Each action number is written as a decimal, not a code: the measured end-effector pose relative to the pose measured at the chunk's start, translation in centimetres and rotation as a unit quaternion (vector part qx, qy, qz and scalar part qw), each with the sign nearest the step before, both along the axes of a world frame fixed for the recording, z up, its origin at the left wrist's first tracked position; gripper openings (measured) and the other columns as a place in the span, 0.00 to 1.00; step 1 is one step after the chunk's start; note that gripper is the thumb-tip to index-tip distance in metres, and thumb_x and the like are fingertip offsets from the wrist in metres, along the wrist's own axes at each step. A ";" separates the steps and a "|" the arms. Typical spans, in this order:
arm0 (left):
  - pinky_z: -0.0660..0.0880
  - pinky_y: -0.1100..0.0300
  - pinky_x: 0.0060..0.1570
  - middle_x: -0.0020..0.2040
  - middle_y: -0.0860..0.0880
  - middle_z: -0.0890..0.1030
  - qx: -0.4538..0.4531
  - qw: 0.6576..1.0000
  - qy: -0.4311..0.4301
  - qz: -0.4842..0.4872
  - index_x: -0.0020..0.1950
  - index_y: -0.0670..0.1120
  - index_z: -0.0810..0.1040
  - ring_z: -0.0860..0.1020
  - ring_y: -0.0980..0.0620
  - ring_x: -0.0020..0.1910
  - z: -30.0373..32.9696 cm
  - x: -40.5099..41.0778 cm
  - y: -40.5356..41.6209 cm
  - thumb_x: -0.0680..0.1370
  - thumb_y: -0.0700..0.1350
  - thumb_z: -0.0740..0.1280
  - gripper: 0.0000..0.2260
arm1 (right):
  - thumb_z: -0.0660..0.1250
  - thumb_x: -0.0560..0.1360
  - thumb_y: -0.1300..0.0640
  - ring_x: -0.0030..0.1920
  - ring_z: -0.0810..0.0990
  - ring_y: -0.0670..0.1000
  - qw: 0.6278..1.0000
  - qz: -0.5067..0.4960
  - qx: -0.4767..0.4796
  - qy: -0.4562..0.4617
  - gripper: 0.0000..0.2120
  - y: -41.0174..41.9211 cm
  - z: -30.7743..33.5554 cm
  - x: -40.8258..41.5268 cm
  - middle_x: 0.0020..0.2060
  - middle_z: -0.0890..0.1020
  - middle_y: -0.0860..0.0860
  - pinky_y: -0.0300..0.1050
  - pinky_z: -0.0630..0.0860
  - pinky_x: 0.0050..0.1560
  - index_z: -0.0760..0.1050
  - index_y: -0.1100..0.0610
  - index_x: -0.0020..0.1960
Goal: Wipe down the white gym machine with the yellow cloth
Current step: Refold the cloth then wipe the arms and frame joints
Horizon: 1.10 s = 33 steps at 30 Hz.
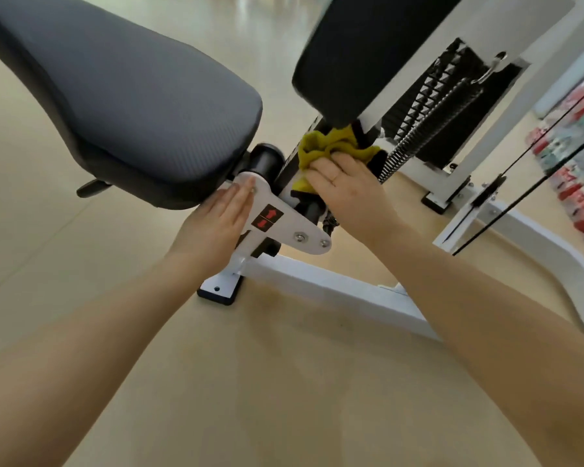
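The cloth (331,148) is judged soft, light and limp, easily bunched and apt to snag on bolts or the spring (429,124); it is best taken in a wad under the palm, as it is now. It is crumpled under and ahead of the fingers of the right hand (344,187), which press it into the dark joint below the back pad (361,55); the fingers are bent over it, holding it against the frame. The machine (324,291) is judged heavy and rigid, so firm pressure can be borne. The left hand (216,224) is laid flat, fingers straight, on the white bracket (284,224) under the seat (132,96), nothing being gripped. The cloth is just beyond the left hand's fingertips, apart from them.
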<state>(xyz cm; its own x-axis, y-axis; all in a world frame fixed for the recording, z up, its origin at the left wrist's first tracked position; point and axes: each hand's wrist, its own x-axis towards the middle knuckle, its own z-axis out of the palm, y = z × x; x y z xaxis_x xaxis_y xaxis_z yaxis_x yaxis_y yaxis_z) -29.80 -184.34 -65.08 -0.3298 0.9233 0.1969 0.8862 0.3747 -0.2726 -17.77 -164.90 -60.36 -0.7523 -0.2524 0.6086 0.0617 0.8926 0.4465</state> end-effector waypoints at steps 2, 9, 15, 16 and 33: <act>0.66 0.46 0.63 0.71 0.35 0.64 0.044 0.998 -0.022 -0.029 0.69 0.32 0.64 0.70 0.37 0.65 -1.0 -0.8 0.0 0.61 0.30 0.70 0.37 | 0.59 0.72 0.67 0.44 0.80 0.58 0.997 0.004 0.016 -0.078 0.11 -0.6 -3.0 -0.7 0.45 0.82 0.56 0.48 0.78 0.44 0.79 0.61 0.47; 0.71 0.56 0.47 0.76 0.53 0.41 0.147 0.935 -0.319 0.039 0.76 0.46 0.44 0.73 0.44 0.58 -3.3 0.1 0.0 0.75 0.31 0.58 0.35 | 0.67 0.71 0.70 0.50 0.77 0.60 0.975 0.016 -0.218 0.032 0.11 -4.8 -4.8 -2.0 0.50 0.80 0.60 0.49 0.72 0.57 0.76 0.65 0.53; 0.69 0.56 0.56 0.76 0.56 0.51 0.235 0.841 -0.479 0.089 0.76 0.51 0.49 0.66 0.50 0.69 -6.5 -1.0 -2.4 0.75 0.31 0.55 0.33 | 0.57 0.79 0.60 0.54 0.78 0.53 0.980 0.021 0.124 -0.156 0.14 -3.1 -6.9 -3.4 0.54 0.80 0.50 0.47 0.71 0.59 0.76 0.55 0.60; 0.70 0.55 0.58 0.76 0.57 0.50 0.234 0.842 -0.478 0.085 0.76 0.51 0.49 0.65 0.50 0.70 -7.0 -1.2 -2.7 0.74 0.31 0.55 0.34 | 0.53 0.80 0.59 0.60 0.76 0.53 0.967 0.012 0.176 -0.185 0.16 -2.1 -7.3 -3.8 0.60 0.78 0.50 0.48 0.64 0.67 0.73 0.55 0.65; 0.65 0.61 0.45 0.72 0.56 0.43 0.289 0.873 -0.393 0.028 0.75 0.45 0.50 0.72 0.41 0.59 -10.7 -2.3 0.0 0.71 0.29 0.59 0.35 | 0.45 0.78 0.57 0.74 0.60 0.51 0.903 -0.018 0.342 -0.259 0.25 -1.5 -7.5 -5.9 0.74 0.61 0.51 0.50 0.42 0.73 0.52 0.57 0.75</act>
